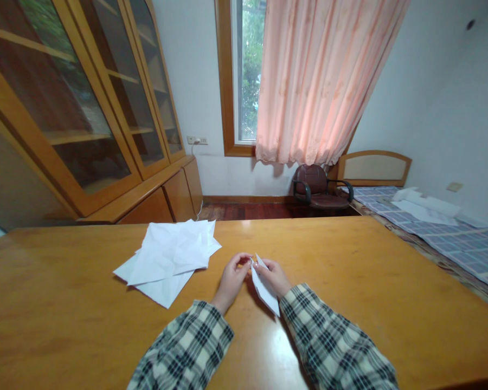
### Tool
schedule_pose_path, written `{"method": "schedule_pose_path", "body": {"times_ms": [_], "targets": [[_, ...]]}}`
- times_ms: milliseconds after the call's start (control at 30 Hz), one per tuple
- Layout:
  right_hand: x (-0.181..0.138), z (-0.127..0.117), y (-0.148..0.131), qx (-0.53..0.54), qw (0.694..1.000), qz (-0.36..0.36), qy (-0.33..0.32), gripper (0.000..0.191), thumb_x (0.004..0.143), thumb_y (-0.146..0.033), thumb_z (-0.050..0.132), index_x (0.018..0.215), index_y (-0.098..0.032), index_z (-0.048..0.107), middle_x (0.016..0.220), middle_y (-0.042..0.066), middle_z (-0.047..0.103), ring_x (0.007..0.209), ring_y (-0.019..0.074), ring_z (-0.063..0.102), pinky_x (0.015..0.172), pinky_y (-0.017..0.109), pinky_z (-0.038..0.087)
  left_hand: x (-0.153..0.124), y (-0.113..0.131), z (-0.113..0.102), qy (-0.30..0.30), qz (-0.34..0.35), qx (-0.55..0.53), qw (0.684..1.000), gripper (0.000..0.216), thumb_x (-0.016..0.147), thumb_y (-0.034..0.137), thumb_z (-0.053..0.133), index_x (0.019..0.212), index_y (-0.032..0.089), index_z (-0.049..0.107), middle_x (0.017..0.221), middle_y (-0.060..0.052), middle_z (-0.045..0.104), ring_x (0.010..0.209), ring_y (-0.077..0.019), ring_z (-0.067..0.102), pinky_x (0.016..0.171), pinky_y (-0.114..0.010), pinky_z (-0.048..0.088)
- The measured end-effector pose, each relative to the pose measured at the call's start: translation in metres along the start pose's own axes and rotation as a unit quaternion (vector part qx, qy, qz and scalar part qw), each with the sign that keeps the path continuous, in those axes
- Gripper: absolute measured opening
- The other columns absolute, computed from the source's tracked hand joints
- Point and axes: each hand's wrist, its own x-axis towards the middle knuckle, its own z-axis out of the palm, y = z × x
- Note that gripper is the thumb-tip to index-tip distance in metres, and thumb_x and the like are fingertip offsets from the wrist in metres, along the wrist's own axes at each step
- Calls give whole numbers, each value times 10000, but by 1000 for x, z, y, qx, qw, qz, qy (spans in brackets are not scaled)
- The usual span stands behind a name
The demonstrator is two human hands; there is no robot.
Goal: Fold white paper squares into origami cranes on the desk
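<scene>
A folded piece of white paper (264,291) is held just above the wooden table (341,271), tilted, with its lower end pointing toward me. My right hand (273,276) grips it along its right side, thumb on the near face. The fingertips of my left hand (235,275) pinch the paper's far tip, close to my right thumb. Some of the fold between the fingers is hidden. To the left of my hands lies a loose stack of creased white paper sheets (174,252), spread at differing angles on the table.
A glass-fronted wooden cabinet (146,162) stands along the left wall. Beyond the table's far edge are a dark red armchair (315,187) and a pink curtain (309,81) over the window. On the right, a bed (423,227) carries some white rolled material (429,203).
</scene>
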Motion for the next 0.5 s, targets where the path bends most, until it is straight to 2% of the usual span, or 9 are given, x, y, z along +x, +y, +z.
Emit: {"method": "schedule_pose_path", "body": {"times_ms": [233, 500], "targets": [[0, -1, 0, -15, 1000, -16, 23, 416, 671, -534, 667, 729, -123, 675, 607, -5, 549, 582, 113, 448, 557, 232, 333, 0, 0, 0, 12, 43, 69, 997, 175, 779, 331, 574, 840, 167, 581, 837, -29, 588, 785, -158, 572, 607, -233, 487], [-2, -1, -6, -35, 998, -40, 38, 406, 691, -526, 656, 712, -122, 675, 622, -2, 552, 606, 121, 463, 580, 237, 346, -4, 9, -2, 15, 135, 207, 969, 114, 849, 280, 508, 848, 191, 579, 837, -21, 558, 772, -145, 561, 627, -236, 472]]}}
